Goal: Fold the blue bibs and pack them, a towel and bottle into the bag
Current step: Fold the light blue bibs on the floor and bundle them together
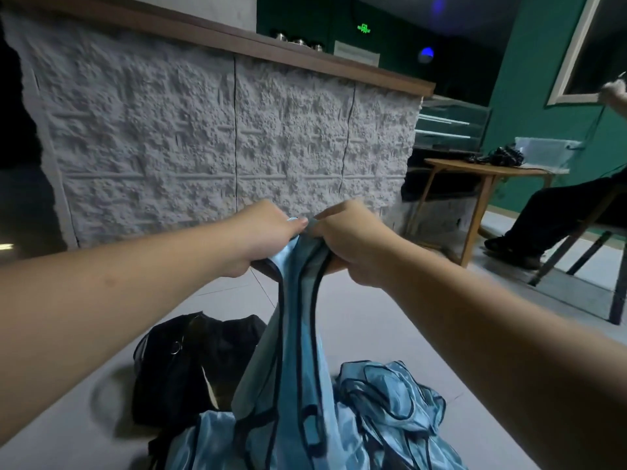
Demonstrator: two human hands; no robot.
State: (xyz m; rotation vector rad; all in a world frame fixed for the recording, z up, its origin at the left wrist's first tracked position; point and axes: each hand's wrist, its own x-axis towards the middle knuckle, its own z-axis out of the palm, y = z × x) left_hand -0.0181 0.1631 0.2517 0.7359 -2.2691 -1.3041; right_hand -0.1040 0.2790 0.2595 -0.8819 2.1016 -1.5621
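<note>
Both my forearms reached out from the near edge. My left hand [261,237] and right hand [351,240] sat side by side, almost touching, each with its fingers [298,227] curled tight on the top of one blue bib [295,334]. That bib hung straight down between them, its dark trim running along the edges. Its lower end met a heap of blue bibs [383,405] lying crumpled on the pale tiled floor [373,317] near me. Just left of the hanging bib, the black bag [190,364] sat on the floor, partly hidden. Beyond my hands stood a rough grey stone-faced counter [220,137]. Far right, a wooden bench [481,171] carried dark cables.
</note>
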